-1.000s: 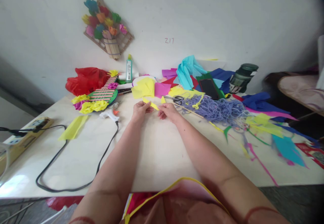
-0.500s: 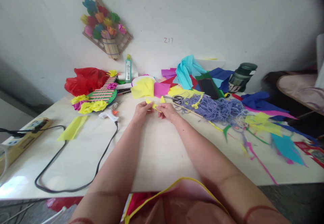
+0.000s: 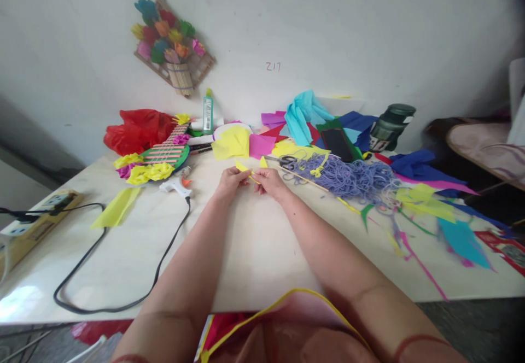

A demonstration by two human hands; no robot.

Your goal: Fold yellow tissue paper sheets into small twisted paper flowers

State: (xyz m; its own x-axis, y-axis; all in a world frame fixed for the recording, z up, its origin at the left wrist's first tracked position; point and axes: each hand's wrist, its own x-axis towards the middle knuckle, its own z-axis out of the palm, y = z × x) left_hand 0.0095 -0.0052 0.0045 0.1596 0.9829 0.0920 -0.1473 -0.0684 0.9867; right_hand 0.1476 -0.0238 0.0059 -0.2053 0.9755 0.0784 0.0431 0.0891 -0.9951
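A small piece of yellow crepe paper (image 3: 243,167) is pinched between my two hands, just above the middle of the table. My left hand (image 3: 231,181) closes thumb and fingers on its left part. On its right part, my right hand (image 3: 268,181) pinches it the same way, and a yellow corner sticks up above those fingers. The fingers hide most of the paper. Just beyond the right hand lie black-handled scissors (image 3: 288,160) and a thin wooden stick (image 3: 305,177), beside a tangle of purple yarn (image 3: 348,174).
A white hot glue gun (image 3: 175,188) with a black cord lies left, near a yellow paper strip (image 3: 118,207) and a power strip (image 3: 43,223). Behind stand a glue bottle (image 3: 208,114) and a dark green jar (image 3: 392,128). Paper scraps (image 3: 465,243) cover the right side.
The yellow paper between my fingers has shifted slightly, its left part now lying as a longer slanted edge. Both hands stay in nearly the same place.
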